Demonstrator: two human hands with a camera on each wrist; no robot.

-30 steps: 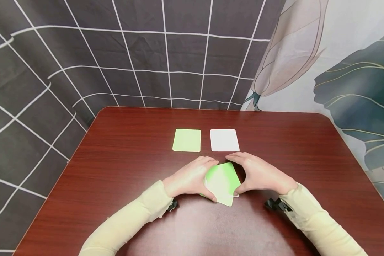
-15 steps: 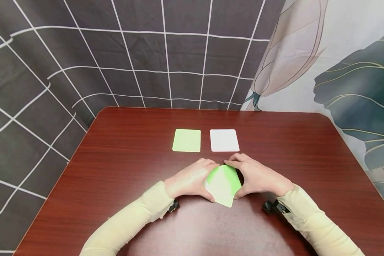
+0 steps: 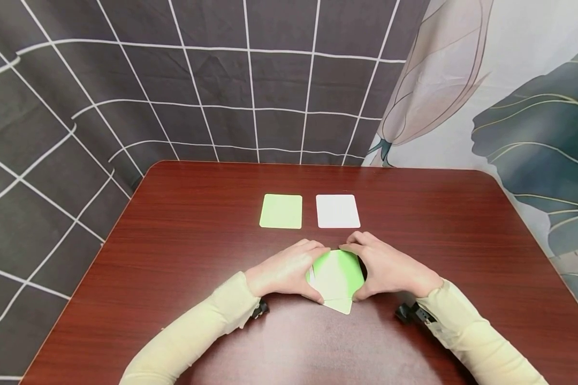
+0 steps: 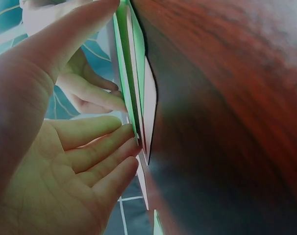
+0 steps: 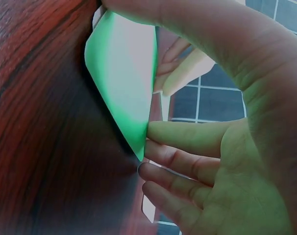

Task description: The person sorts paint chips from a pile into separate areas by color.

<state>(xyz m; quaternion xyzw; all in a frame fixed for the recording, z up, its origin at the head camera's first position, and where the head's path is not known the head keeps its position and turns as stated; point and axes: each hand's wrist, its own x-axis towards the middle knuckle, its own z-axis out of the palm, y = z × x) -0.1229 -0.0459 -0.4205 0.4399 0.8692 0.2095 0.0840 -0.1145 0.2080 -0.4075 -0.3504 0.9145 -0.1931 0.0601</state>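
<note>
A loose stack of thin square cards [image 3: 338,275], green and whitish, lies between my two hands at the middle of the table; glare whitens part of its top. My left hand [image 3: 286,271] grips its left side, thumb at the near edge and fingers at the far edge. Opposite, my right hand [image 3: 394,266] holds the right side the same way. In the left wrist view the layered card edges [image 4: 138,73] fan out unevenly beside the fingers. The right wrist view has the green top [image 5: 120,93] reaching a corner near my fingertips. One pale corner juts toward me.
Farther back on the brown wooden table [image 3: 197,224] lie a single light green card [image 3: 281,211] and, to its right, a white card [image 3: 338,211]. Behind the table hang a dark gridded curtain [image 3: 217,80] and a leaf-patterned one [image 3: 534,149].
The stack has shifted slightly toward me and turned between my hands, its upper cards moving out of line with the pale lower corner. My right fingers have drawn in a little.
</note>
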